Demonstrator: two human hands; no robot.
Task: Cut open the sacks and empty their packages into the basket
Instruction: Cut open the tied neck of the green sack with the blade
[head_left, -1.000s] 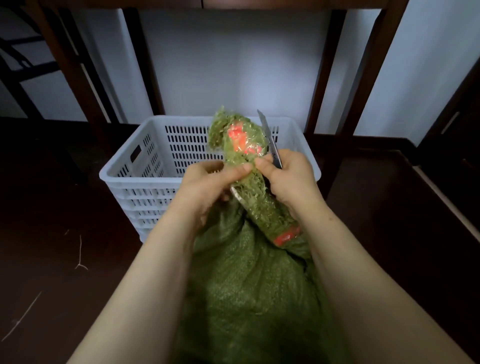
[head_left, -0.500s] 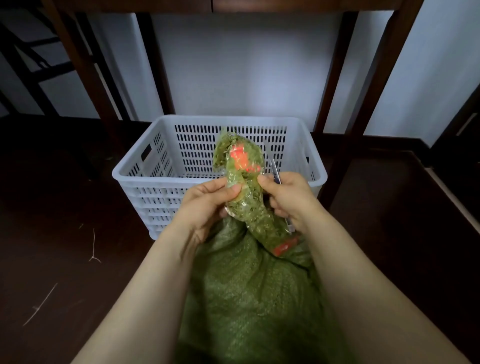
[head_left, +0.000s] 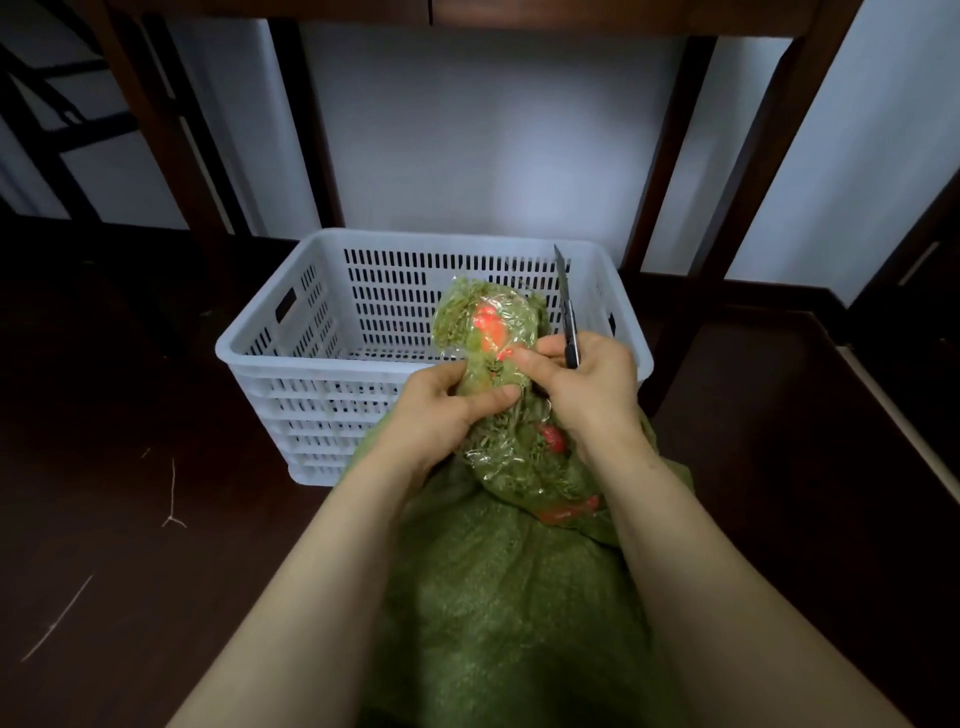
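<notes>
- Dark wood floor (head_left: 130, 519), dim room; everything is done low, on the floor.
- Nearest: the green woven sack (head_left: 519, 623) is slumped between the forearms, its mouth turned toward the basket.
- A package (head_left: 514, 457), clear film over green contents with red marks, is held half out of the sack mouth, its lower end hidden in the folds.
- The package's long axis runs near to far and tilted up; the top end points up and away, over the basket's near rim.
- The left hand (head_left: 436, 415) is curled round the package's middle, thumb pressed across the front.
- The right hand (head_left: 592, 389) is wrapped round a knife (head_left: 563, 296) handle, blade bared and pointing up and away; its thumb and forefinger also pinch the package film.
- Risk: the bare blade is carried just beside the film and the left fingers; a tug or slip could slit the package or nick a finger.
- Risk: the right-hand pinch is shared with the knife and so judged weak; the package could drop short onto the floor.
- Beyond: the white slotted basket (head_left: 441, 238), touching the sack; no packages are seen in the visible part.
- Farthest: table legs (head_left: 667, 156) and a pale wall (head_left: 493, 130).
</notes>
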